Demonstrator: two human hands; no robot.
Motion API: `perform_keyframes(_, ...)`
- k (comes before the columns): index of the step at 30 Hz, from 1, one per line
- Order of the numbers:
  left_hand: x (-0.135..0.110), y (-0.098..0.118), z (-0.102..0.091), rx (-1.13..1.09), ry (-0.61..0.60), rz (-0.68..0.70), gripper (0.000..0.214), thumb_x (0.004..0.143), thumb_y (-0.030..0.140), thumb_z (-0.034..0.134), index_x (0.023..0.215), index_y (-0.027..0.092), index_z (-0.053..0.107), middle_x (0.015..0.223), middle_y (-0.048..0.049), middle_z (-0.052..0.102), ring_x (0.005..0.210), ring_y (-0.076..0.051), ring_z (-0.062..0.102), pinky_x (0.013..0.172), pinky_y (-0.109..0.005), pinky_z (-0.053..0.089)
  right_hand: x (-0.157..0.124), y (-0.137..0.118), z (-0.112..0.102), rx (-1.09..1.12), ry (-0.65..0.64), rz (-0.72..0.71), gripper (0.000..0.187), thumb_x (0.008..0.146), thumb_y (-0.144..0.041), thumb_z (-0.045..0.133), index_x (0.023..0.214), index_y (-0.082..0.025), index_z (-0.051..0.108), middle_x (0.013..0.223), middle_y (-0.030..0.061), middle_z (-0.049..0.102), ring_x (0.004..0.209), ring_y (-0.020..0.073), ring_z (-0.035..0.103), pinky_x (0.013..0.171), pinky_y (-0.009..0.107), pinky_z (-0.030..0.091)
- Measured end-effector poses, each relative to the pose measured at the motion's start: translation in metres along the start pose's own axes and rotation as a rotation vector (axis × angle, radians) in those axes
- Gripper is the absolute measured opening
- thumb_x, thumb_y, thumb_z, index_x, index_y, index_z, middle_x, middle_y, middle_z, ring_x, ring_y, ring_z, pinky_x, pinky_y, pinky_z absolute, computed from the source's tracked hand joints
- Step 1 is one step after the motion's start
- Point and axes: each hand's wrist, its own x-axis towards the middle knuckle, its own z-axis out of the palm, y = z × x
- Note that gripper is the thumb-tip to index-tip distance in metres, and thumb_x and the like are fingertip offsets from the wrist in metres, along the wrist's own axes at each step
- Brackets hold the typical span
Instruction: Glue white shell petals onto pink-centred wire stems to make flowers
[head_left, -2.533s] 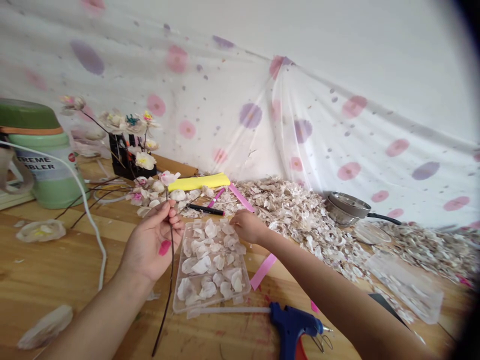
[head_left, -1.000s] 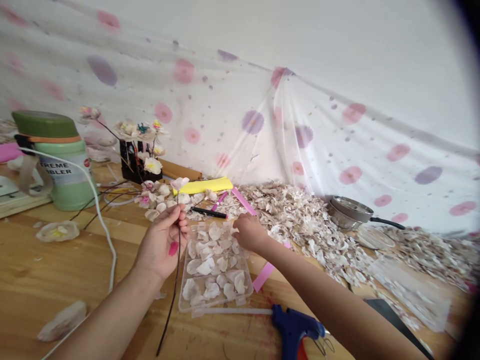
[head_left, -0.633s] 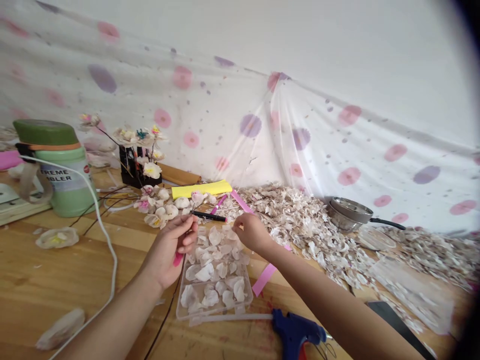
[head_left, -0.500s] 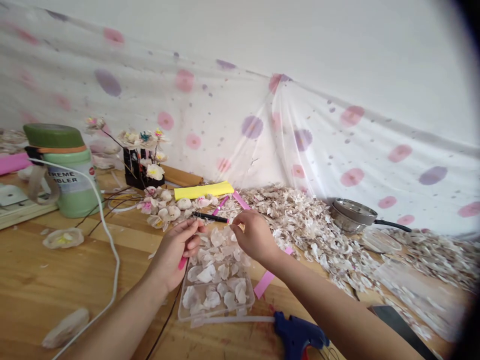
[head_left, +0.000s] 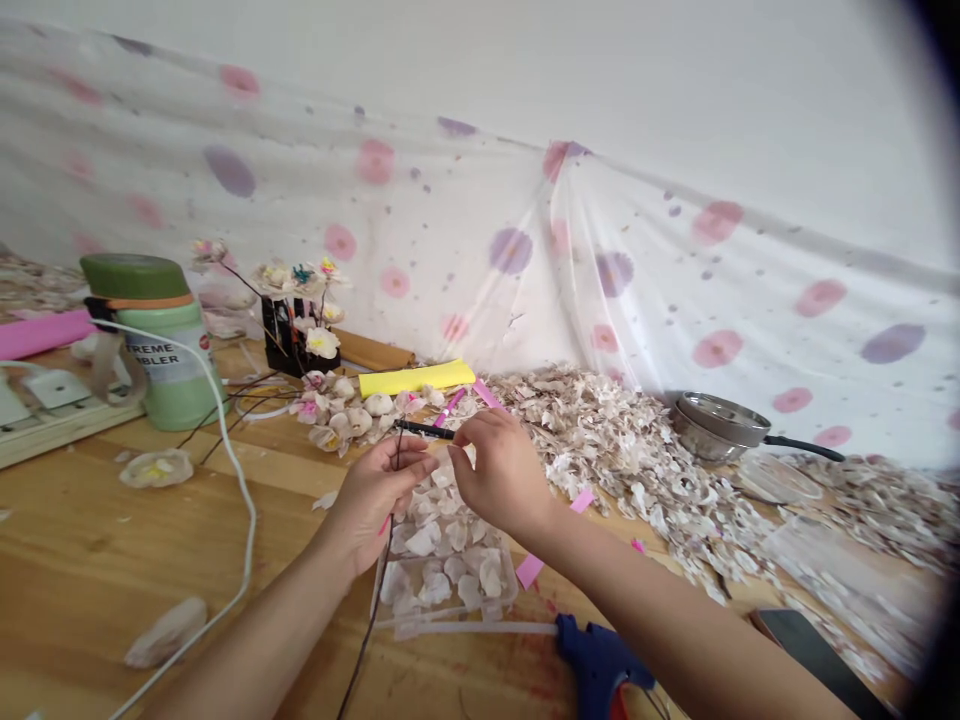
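Observation:
My left hand [head_left: 386, 490] is closed round a thin dark wire [head_left: 369, 630], whose tip sticks up above the fingers and whose long end hangs down past the wrist. A bit of pink shows at its palm. Just to the right, my right hand [head_left: 502, 475] is pinched shut with its knuckles up; whatever lies between its fingertips is hidden. Under both hands stands a clear plastic box [head_left: 510, 590] with pale, petal-like shell pieces [head_left: 435, 585]. A black pen [head_left: 424, 430] lies behind the hands, partly covered by the right one.
A blue glue gun [head_left: 596, 665] lies at the front. Shell flakes [head_left: 600, 430] are heaped behind, beside a steel pan [head_left: 720, 425]. Flowers stand in a black holder [head_left: 281, 345] near a green tumbler [head_left: 172, 350]. A white cable [head_left: 244, 500] crosses the left side. A yellow sheet [head_left: 416, 378] lies behind.
The wire tip now rises above my left fingers, and the pink piece in that palm shows less. My right hand has come closer to the left. The view has shifted slightly left.

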Motion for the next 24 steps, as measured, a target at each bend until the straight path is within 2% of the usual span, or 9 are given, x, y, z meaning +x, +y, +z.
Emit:
perform_keyframes(5,0.001,0.0,-0.001,0.011,-0.028,-0.019,0.039,0.051,0.021,0.089,0.081,0.012,0.066,0.064,0.0022,0.059,0.046,-0.003,0.039,0.034,-0.01,0.023,0.0,0.002,0.0,0.003,-0.043,0.055,0.01,0.082,-0.015,0.058,0.074,-0.017,0.062,0.078,0.0051,0.068,0.076,0.0192,0.06,0.069,0.029,0.041)
perform_keyframes(9,0.001,0.001,-0.002,-0.018,-0.046,-0.03,0.032,0.056,0.021,0.086,0.078,0.011,0.065,0.06,0.0034,0.057,0.041,-0.001,0.032,0.034,-0.01,0.022,0.003,0.014,0.005,-0.038,-0.102,0.111,0.009,0.085,-0.016,0.059,0.078,-0.017,0.063,0.082,0.0042,0.07,0.08,0.0176,0.061,0.071,0.027,0.043)
perform_keyframes(13,0.002,0.009,-0.005,-0.083,-0.044,-0.011,0.018,0.069,0.021,0.076,0.074,0.009,0.064,0.069,-0.003,0.064,0.039,0.002,0.029,0.033,-0.01,0.018,0.005,0.041,0.022,-0.138,-0.213,0.172,0.013,0.089,-0.021,0.058,0.079,-0.015,0.064,0.083,0.0044,0.069,0.081,0.018,0.063,0.073,0.031,0.048)
perform_keyframes(16,0.003,0.016,-0.007,-0.141,-0.013,0.0,0.015,0.083,0.021,0.06,0.076,0.009,0.064,0.068,-0.0043,0.062,0.037,0.001,0.031,0.033,-0.01,0.019,0.003,0.056,0.036,-0.196,-0.316,0.17,0.016,0.092,-0.029,0.059,0.087,-0.015,0.064,0.09,0.0029,0.067,0.083,0.0169,0.064,0.077,0.036,0.052)
perform_keyframes(19,0.003,0.021,-0.008,-0.184,0.025,-0.005,0.027,0.09,0.019,0.045,0.073,0.008,0.063,0.061,-0.0025,0.057,0.035,0.0,0.032,0.032,-0.011,0.02,-0.003,0.049,0.043,-0.187,-0.381,0.068,0.014,0.091,-0.027,0.061,0.091,-0.014,0.065,0.095,0.005,0.067,0.091,0.0196,0.062,0.081,0.037,0.05)
perform_keyframes(24,0.002,0.023,-0.009,-0.216,0.074,-0.011,0.028,0.09,0.011,0.043,0.069,0.009,0.062,0.056,0.0013,0.051,0.033,0.0,0.033,0.03,-0.01,0.019,-0.017,0.016,0.046,-0.066,-0.493,-0.244,0.011,0.084,-0.025,0.065,0.079,-0.017,0.068,0.088,0.0072,0.068,0.091,0.0216,0.058,0.081,0.031,0.042)
